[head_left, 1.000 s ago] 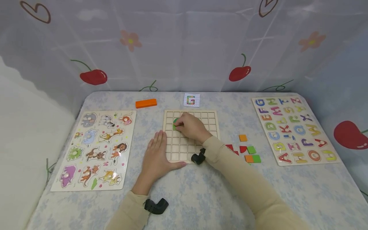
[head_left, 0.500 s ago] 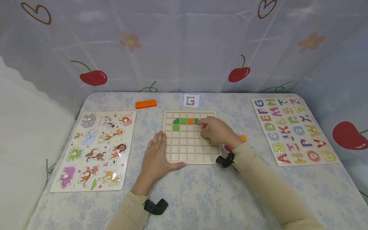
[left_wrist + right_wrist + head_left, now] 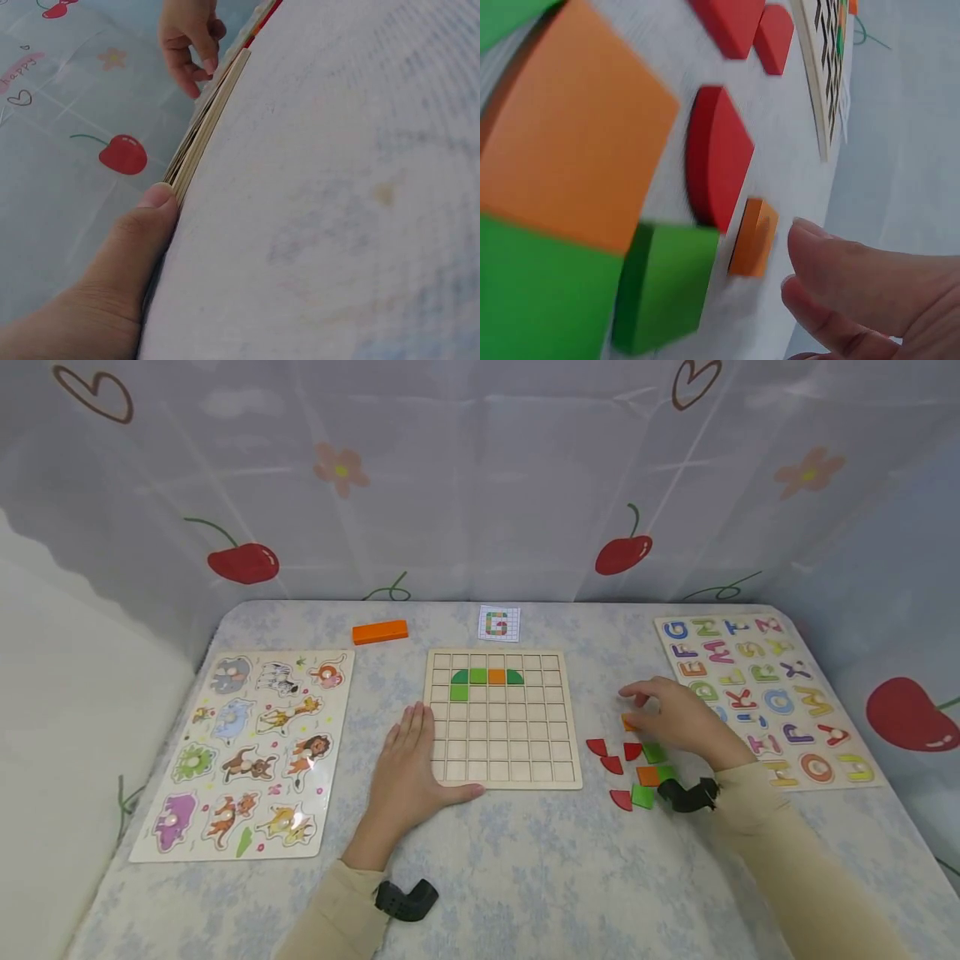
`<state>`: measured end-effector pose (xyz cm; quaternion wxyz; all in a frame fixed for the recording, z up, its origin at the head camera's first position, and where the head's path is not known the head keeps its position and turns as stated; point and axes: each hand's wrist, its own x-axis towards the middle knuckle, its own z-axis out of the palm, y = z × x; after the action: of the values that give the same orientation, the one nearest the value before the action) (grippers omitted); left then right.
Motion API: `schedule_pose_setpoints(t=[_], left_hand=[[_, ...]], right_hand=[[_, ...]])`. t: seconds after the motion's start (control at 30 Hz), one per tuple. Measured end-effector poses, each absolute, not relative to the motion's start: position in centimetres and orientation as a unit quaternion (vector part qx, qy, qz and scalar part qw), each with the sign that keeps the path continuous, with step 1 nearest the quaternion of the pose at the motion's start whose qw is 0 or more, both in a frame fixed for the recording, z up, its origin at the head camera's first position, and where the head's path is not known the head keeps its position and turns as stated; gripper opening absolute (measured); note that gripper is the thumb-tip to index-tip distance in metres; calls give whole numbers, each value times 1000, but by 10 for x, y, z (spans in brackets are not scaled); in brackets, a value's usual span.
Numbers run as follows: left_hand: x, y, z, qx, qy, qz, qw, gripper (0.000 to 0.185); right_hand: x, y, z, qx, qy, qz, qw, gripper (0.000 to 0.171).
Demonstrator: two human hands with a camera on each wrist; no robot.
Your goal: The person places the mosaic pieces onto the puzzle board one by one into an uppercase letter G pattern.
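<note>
— What has changed for us since a second ago?

— Our right hand [image 3: 678,720] has left the grid board [image 3: 501,718] at the centre of the frame and now sits right of centre over the loose pieces. The board now shows three green pieces and an orange one in its upper rows, so that last green piece looks placed, and we judge another piece comes next.

— And the hands?

— The right hand's fingers are loosely curled just beside the small orange square [image 3: 753,237], nearly touching, pinching nothing yet. Our left hand [image 3: 406,766] lies flat and spread, its thumb against the board's lower left corner.

— What is hard to see?

— In the head view the right hand hides most of the orange square. The wrist view is blurred, and the card [image 3: 500,622] above the board is too small to read surely.
</note>
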<state>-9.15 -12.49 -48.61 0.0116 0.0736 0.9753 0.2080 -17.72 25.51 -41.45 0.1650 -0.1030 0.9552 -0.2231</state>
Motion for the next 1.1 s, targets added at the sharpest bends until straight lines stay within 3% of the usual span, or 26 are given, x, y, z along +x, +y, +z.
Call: schedule_pose_setpoints(t=[0.17, 0.5, 0.67, 0.87, 1.1], left_hand=[[-92, -125, -486, 75, 974, 212, 9, 142], [-91, -124, -483, 82, 974, 212, 10, 141], [-92, -126, -483, 90, 973, 212, 2, 140], [-92, -127, -484, 90, 972, 216, 6, 141], [-92, -128, -486, 89, 971, 222, 18, 144]], right_hand=[[-174, 267, -416, -88, 955, -216, 182, 42], [-173, 273, -428, -95, 947, -253, 175, 21], [-176, 270, -428, -73, 944, -277, 166, 19], [-183, 250, -431, -71, 938, -309, 138, 20], [-191, 203, -434, -103, 922, -345, 145, 17]])
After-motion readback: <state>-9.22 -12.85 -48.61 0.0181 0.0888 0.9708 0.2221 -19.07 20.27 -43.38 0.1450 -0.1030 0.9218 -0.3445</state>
